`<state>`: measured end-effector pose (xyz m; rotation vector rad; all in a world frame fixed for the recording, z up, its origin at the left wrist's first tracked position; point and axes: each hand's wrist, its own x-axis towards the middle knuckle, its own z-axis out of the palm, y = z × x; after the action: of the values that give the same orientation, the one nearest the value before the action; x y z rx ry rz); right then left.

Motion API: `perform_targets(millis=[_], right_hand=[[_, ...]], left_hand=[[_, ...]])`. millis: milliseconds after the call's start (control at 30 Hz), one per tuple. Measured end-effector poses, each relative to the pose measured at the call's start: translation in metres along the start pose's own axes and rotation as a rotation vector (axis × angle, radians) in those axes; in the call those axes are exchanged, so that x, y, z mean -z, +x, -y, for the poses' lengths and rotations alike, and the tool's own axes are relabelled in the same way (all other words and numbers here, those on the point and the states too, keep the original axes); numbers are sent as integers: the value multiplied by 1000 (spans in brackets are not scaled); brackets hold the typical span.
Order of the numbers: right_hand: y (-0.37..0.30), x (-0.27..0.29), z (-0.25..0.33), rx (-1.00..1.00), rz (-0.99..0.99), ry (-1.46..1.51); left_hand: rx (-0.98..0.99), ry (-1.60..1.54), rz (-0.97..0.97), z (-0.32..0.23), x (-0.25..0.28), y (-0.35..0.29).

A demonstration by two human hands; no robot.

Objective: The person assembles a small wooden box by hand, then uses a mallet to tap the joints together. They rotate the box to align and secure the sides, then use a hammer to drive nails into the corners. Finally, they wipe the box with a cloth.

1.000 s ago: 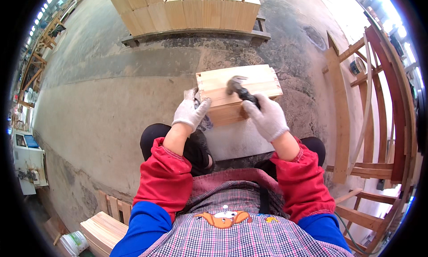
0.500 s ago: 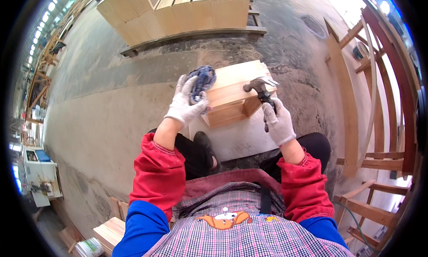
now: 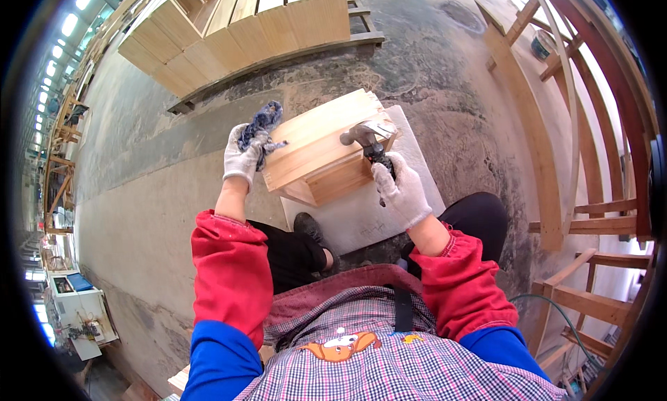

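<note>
A pale wooden drawer-like box [image 3: 321, 138] lies in front of me on a white pad [image 3: 417, 166], its hollow side facing me. At the box's left end, my left hand [image 3: 240, 156], in a white glove, grips a crumpled dark blue rag [image 3: 261, 126]. The rag's loose end hangs near the box edge. My right hand [image 3: 406, 194], also gloved, is wrapped round the dark handle of a claw hammer [image 3: 364, 135]. The hammer's head is over the box's right part; whether it touches the wood I cannot tell.
A large slatted wooden piece [image 3: 257, 39] stands on a low wooden support [image 3: 278, 67] beyond the box. Wooden frames [image 3: 531, 123] lean along the right, with a green hose [image 3: 556, 307] near them. A white machine [image 3: 80, 311] is at the far left.
My left hand has drawn leftward with the rag, from the box's edge to a little outside it. The whole view has shifted, while the right hand keeps the hammer over the box.
</note>
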<state>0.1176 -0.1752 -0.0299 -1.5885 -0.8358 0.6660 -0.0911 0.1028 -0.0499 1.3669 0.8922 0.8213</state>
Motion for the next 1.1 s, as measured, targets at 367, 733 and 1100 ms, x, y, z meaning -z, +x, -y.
perform_targets(millis=[367,733,1100], right_hand=[[0,-3,-5,-137,-1,190],[5,16,3,-171,-157,555],[10,20,-32,-420,-290,662]], left_hand=[[186,328,-320,-38,55,17],[-163,66,-107,-77,56,-41],[-545,1241,417,-55,-189,-22]])
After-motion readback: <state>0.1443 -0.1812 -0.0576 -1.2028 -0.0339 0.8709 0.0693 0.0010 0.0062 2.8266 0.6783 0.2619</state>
